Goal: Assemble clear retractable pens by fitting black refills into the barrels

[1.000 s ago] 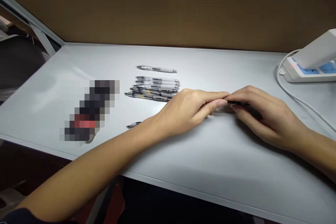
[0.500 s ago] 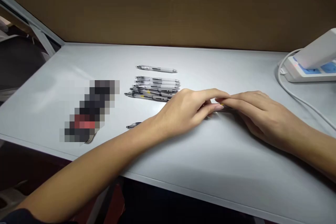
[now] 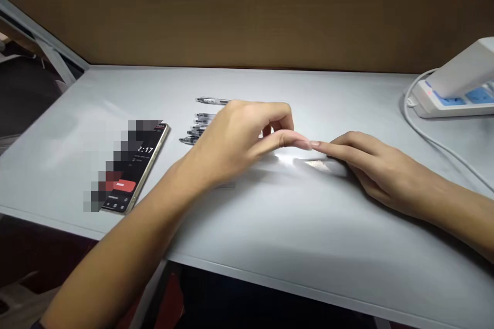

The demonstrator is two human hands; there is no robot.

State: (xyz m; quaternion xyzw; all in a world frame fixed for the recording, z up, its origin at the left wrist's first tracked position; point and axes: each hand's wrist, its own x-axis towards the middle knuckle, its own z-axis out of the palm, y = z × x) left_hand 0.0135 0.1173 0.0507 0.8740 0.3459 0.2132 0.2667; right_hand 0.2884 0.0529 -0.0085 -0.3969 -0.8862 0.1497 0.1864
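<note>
1. Working from the head camera, I see my left hand raised off the worktop, arched with its wrist high. Its curled fingers stand apart from the outstretched thumb, so the hand is part open, and I see nothing clamped in it.
2. My right hand lies low and nearly flat on the worktop, with its index finger reaching toward the left thumb. The two tips meet or nearly so, with no object showing between them. This hand also looks empty, and its pose seems set to bring the fingertips together.
3. Just beyond the left hand's fingers, partly hidden by them, lie clear-barrelled retractable pens in a loose stack. One more pen lies alone farther out. They lie roughly parallel, which looks like deliberate placing.
4. To the left of the left hand, a smartphone lies face up, with its screen partly pixelated.
5. Far beyond the right hand, a white power strip sits at the worktop's back corner, its cable looping toward the hand.
</note>
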